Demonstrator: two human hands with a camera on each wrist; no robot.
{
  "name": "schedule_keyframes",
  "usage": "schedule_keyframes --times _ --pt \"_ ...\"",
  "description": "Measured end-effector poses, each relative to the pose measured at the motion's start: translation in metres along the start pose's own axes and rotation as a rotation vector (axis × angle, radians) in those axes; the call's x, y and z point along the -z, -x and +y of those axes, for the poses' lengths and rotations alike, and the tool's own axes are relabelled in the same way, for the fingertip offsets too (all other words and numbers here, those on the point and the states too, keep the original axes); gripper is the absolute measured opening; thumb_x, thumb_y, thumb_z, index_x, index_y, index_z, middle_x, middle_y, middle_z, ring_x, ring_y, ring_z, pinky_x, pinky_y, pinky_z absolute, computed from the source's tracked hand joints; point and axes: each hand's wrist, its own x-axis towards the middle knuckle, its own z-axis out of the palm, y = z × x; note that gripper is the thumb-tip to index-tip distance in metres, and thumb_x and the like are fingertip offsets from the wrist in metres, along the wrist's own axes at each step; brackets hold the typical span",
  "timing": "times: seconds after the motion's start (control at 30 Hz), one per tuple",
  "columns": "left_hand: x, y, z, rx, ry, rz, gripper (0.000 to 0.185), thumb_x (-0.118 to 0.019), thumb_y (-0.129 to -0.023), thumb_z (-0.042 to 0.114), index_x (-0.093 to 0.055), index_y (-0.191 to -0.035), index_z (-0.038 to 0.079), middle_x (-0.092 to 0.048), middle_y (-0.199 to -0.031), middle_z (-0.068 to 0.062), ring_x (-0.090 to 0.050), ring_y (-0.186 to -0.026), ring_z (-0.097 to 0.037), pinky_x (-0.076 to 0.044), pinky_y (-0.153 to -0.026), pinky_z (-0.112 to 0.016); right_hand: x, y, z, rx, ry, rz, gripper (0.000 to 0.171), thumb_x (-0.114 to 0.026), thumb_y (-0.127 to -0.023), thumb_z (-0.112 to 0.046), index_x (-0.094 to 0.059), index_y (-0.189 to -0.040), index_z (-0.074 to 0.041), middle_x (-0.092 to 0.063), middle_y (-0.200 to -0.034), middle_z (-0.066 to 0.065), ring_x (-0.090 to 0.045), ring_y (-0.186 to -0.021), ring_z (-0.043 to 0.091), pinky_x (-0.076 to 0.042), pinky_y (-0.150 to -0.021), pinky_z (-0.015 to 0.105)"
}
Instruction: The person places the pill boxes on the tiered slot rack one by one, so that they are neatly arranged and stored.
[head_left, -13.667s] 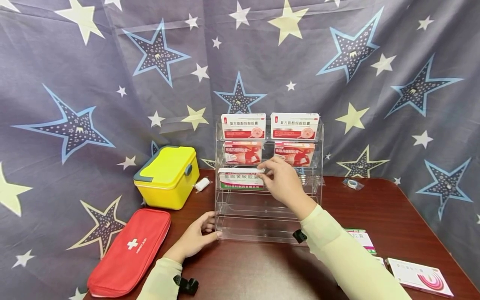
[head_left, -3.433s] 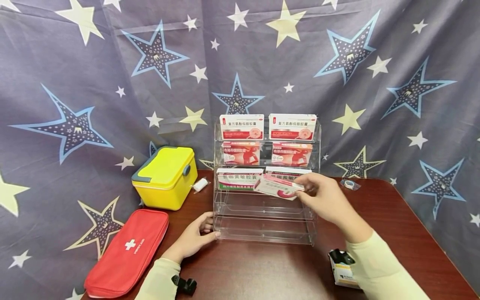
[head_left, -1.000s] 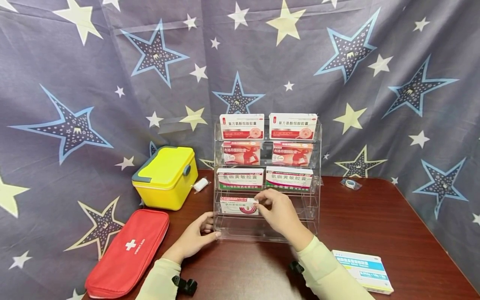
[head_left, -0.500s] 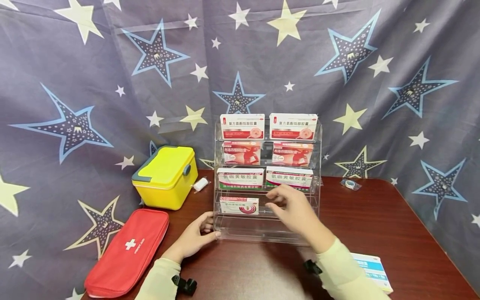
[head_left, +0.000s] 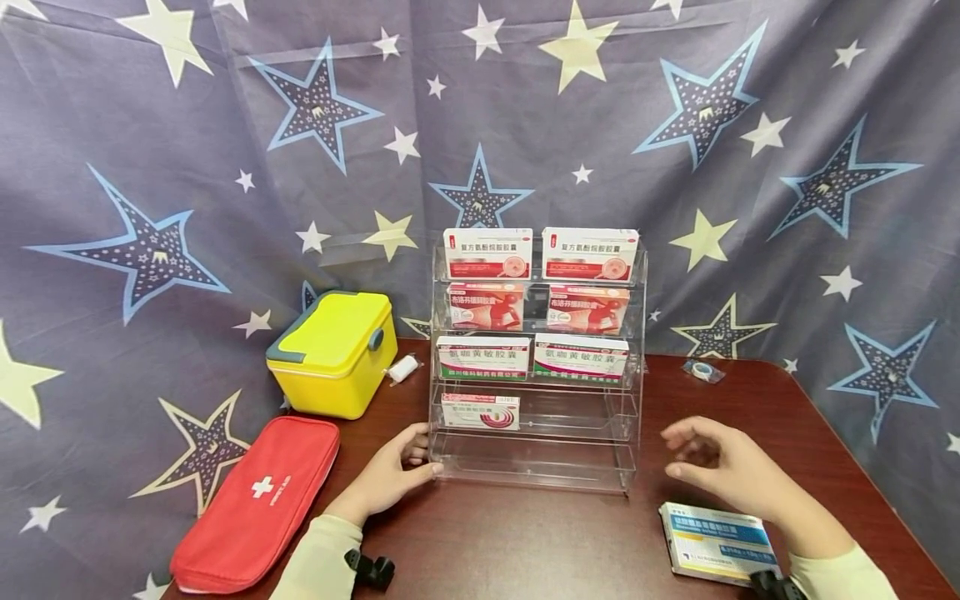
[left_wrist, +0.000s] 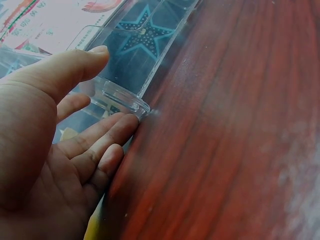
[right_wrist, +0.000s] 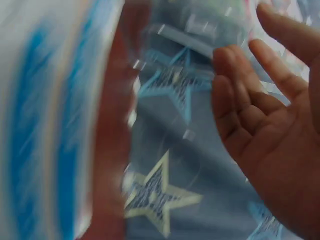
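Note:
A clear acrylic display rack (head_left: 540,471) stands mid-table with five tiers. Pairs of medicine boxes fill its upper three: white-and-red boxes (head_left: 487,255), red boxes (head_left: 486,307), then green-edged white boxes (head_left: 482,359). On the left of the fourth tier leans a white medicine box with pink rings (head_left: 480,412). My left hand (head_left: 392,471) holds the rack's lower left corner, thumb in front and fingers along the side. To the rack's right, my right hand (head_left: 731,467) hovers with loosely bent fingers and nothing in them, close over a blue-and-white medicine box (head_left: 712,540) on the table.
At the left a yellow lidded box (head_left: 330,354) stands behind a red first-aid pouch (head_left: 258,504). A small white wrapped roll (head_left: 403,369) lies beside the yellow box. Behind the rack to the right is a bagged tape roll (head_left: 703,370). A star-patterned curtain (head_left: 480,100) hangs behind.
The right-hand green-edged box and the ringed box have come onto the rack. My right hand has let go of the ringed box and moved right. My left hand stays put.

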Motion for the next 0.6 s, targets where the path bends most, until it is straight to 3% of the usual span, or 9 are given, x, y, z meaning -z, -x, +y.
schedule_keyframes --times 0.17,0.3,0.43,0.6 --pt "0.000 0.000 0.002 0.013 -0.005 0.010 0.062 -0.083 -0.092 0.030 -0.053 -0.145 0.017 -0.068 -0.118 -0.003 -0.068 -0.103 -0.017 -0.053 -0.091 -0.035 0.019 0.031 0.042 -0.119 -0.015 -0.155 0.048 -0.087 -0.089 -0.024 -0.065 -0.129 -0.009 -0.070 -0.120 0.011 -0.069 -0.103 0.017 -0.056 -0.081 0.031" --pt "0.001 0.000 0.002 0.009 -0.006 0.008 0.062 -0.083 -0.093 0.031 -0.053 -0.145 0.017 -0.069 -0.118 -0.004 -0.068 -0.103 -0.018 -0.053 -0.092 -0.035 0.032 0.049 0.071 -0.157 -0.054 -0.272 0.051 -0.085 -0.090 -0.018 -0.061 -0.130 0.002 -0.068 -0.122 0.018 -0.066 -0.102 0.014 -0.055 -0.080 0.029" --pt "0.001 0.001 0.001 0.018 -0.011 0.011 0.061 -0.083 -0.093 0.031 -0.053 -0.145 0.017 -0.068 -0.117 -0.004 -0.068 -0.103 -0.018 -0.053 -0.092 -0.035 0.041 0.062 0.088 -0.143 -0.109 -0.361 0.047 -0.082 -0.091 -0.011 -0.061 -0.129 0.008 -0.067 -0.120 0.016 -0.063 -0.098 0.008 -0.054 -0.077 0.029" --pt "0.001 0.000 0.003 0.029 -0.010 0.007 0.062 -0.083 -0.092 0.031 -0.053 -0.145 0.017 -0.068 -0.118 -0.003 -0.067 -0.103 -0.017 -0.052 -0.092 -0.035 0.045 0.070 0.096 -0.110 -0.206 -0.426 0.042 -0.078 -0.092 -0.002 -0.060 -0.126 0.014 -0.069 -0.111 0.002 -0.062 -0.089 0.009 -0.054 -0.071 0.029"
